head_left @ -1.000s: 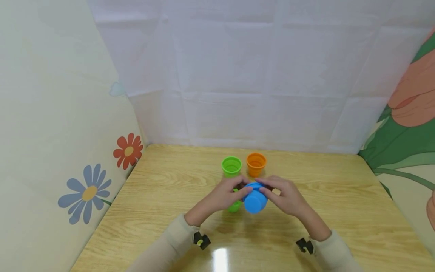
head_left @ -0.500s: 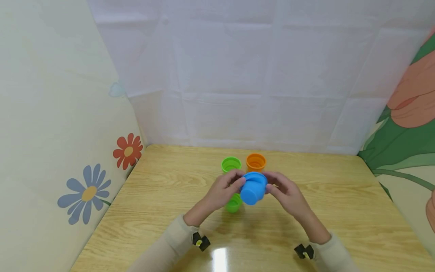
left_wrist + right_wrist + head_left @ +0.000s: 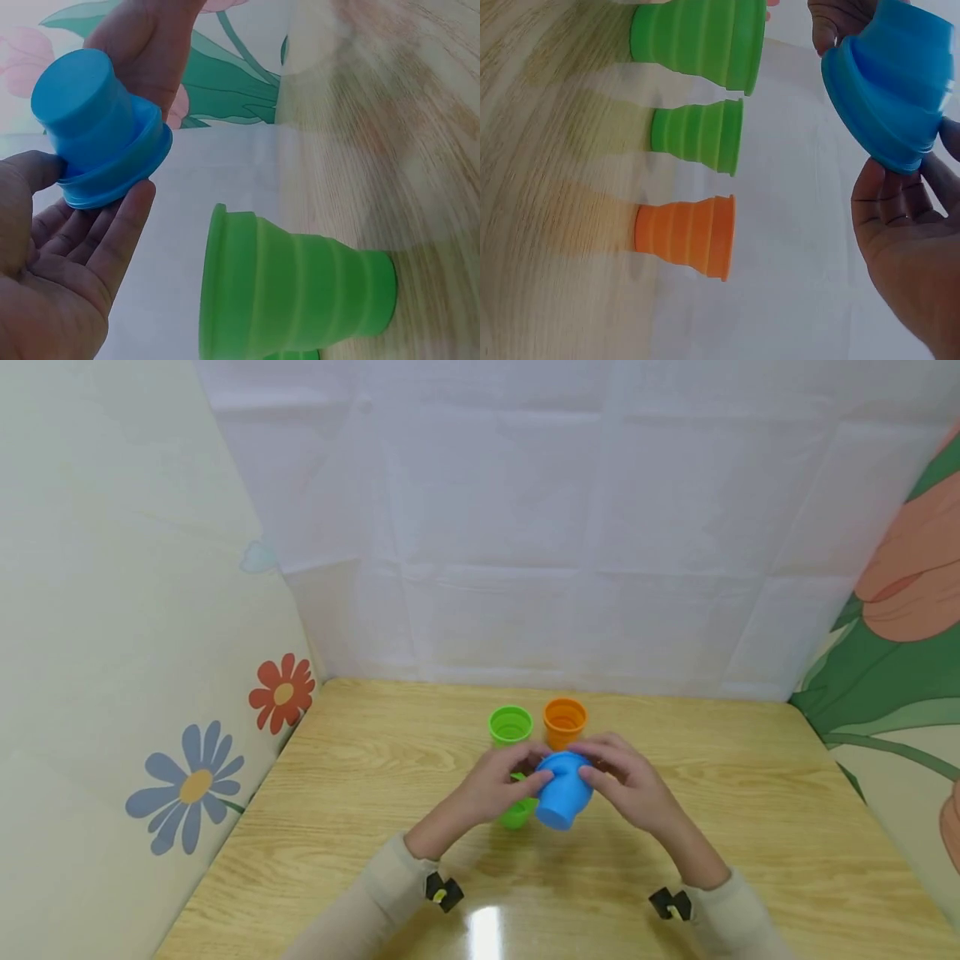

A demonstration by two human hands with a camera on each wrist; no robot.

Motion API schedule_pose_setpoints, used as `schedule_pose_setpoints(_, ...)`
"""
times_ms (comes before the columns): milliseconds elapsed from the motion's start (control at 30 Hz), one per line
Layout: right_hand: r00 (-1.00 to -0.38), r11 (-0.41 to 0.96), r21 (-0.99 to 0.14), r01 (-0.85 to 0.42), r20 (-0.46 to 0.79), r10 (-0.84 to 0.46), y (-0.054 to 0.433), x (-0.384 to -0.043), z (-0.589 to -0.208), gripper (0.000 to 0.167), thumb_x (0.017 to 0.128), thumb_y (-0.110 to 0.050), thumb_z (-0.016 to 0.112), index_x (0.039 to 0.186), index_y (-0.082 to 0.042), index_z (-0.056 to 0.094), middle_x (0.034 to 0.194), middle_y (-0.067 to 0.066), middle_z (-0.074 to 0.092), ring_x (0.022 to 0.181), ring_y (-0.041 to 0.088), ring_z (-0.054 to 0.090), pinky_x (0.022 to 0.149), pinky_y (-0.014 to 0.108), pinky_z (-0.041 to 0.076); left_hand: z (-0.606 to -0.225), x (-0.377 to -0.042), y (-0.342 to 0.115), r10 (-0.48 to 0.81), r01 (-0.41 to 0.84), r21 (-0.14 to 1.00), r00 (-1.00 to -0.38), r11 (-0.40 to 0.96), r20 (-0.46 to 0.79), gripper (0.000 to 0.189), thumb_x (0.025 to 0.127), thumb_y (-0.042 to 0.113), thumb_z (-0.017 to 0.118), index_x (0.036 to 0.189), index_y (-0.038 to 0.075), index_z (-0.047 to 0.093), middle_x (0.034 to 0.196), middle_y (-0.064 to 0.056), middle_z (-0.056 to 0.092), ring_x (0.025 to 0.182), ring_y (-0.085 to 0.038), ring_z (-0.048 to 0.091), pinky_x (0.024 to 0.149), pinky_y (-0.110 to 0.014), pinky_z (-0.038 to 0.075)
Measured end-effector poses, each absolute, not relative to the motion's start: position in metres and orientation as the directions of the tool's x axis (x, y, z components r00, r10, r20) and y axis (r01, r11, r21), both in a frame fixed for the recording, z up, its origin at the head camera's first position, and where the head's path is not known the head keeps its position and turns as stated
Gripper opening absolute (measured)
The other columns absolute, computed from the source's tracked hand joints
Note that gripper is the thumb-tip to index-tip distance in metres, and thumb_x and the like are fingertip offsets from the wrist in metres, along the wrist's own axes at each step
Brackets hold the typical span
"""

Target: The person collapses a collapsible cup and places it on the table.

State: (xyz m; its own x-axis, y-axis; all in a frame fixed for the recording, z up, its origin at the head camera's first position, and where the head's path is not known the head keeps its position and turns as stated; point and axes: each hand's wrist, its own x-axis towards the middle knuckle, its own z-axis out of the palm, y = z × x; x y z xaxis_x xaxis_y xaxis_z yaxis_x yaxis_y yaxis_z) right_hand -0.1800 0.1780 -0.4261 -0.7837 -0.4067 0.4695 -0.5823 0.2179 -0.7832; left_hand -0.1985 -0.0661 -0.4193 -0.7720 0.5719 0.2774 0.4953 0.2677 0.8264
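Observation:
Both hands hold a blue collapsible cup (image 3: 561,793) above the table, its base tipped toward the head camera. My left hand (image 3: 495,783) grips one side, thumb on the wall and fingers at the rim. On the other side my right hand (image 3: 633,781) does the same. The cup's wall is unevenly folded: in the right wrist view the blue cup (image 3: 900,90) stands out more on one side, with a fold near the rim. Close behind the left fingers is a green collapsible cup (image 3: 516,815), upright and partly hidden by that hand.
Farther back, a second green cup (image 3: 512,727) and an orange cup (image 3: 564,720) stand upright and extended side by side on the wooden table (image 3: 390,735). A white cloth (image 3: 480,527) hangs behind the table. Flower-printed panels flank it.
The blue cup rose and moved away from the body, then came back lower. The thumbs slid to the cup's sides and now press on its wall again. The other cups stayed put.

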Motion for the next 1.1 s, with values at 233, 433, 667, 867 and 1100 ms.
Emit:
schedule_pose_setpoints(233,-0.830,0.191,-0.849,-0.492,0.393,-0.395,0.177,-0.180,-0.428,0.033,0.103,-0.003,0.056,0.135,0.002,0.059,0.126,0.016,0.058,0.108,0.014,0.057,0.088,0.026,0.056,-0.421,-0.198,-0.065,0.539,0.421,0.863,-0.813,0.279,0.222,0.027,0.105,0.018,0.056,0.126,0.000,0.059,0.110,-0.014,0.069,0.094,-0.022,0.068,0.078,-0.032,0.062)
schedule_pose_setpoints(433,-0.874,0.158,-0.903,-0.399,0.322,-0.365,0.178,-0.178,-0.433,0.040,0.104,-0.008,0.056,0.143,0.000,0.052,0.134,0.019,0.057,0.113,0.013,0.056,0.094,0.023,0.053,-0.424,-0.198,-0.064,0.473,0.318,0.916,-0.863,0.243,0.174,0.030,0.107,0.018,0.053,0.130,-0.001,0.054,0.110,-0.018,0.064,0.090,-0.020,0.064,0.076,-0.042,0.063)
schedule_pose_setpoints(667,-0.880,0.102,-0.929,-0.356,0.297,-0.370,0.179,-0.179,-0.437,0.044,0.104,-0.008,0.055,0.146,0.003,0.048,0.139,0.022,0.053,0.114,0.012,0.058,0.093,0.025,0.055,-0.428,-0.199,-0.059,0.462,0.232,0.948,-0.880,0.217,0.110,0.034,0.109,0.016,0.048,0.138,0.000,0.049,0.113,-0.019,0.059,0.098,-0.026,0.061,0.079,-0.047,0.063)
schedule_pose_setpoints(867,-0.898,0.061,-0.958,-0.281,0.240,-0.368,0.177,-0.183,-0.440,0.044,0.106,-0.012,0.054,0.146,0.006,0.046,0.136,0.024,0.053,0.105,0.013,0.063,0.084,0.031,0.061,-0.425,-0.202,-0.062,0.508,0.213,0.945,-0.859,0.248,0.060,0.039,0.109,0.019,0.048,0.143,0.001,0.050,0.124,-0.021,0.061,0.105,-0.031,0.065,0.083,-0.049,0.062)
schedule_pose_setpoints(1100,-0.908,0.038,-0.977,-0.211,0.182,-0.376,0.178,-0.185,-0.441,0.044,0.106,-0.014,0.054,0.145,0.006,0.047,0.134,0.025,0.056,0.106,0.013,0.064,0.087,0.032,0.060,-0.421,-0.209,-0.066,0.511,0.178,0.950,-0.859,0.257,0.023,0.037,0.107,0.024,0.054,0.136,0.003,0.057,0.120,-0.017,0.066,0.100,-0.025,0.067,0.081,-0.049,0.062)
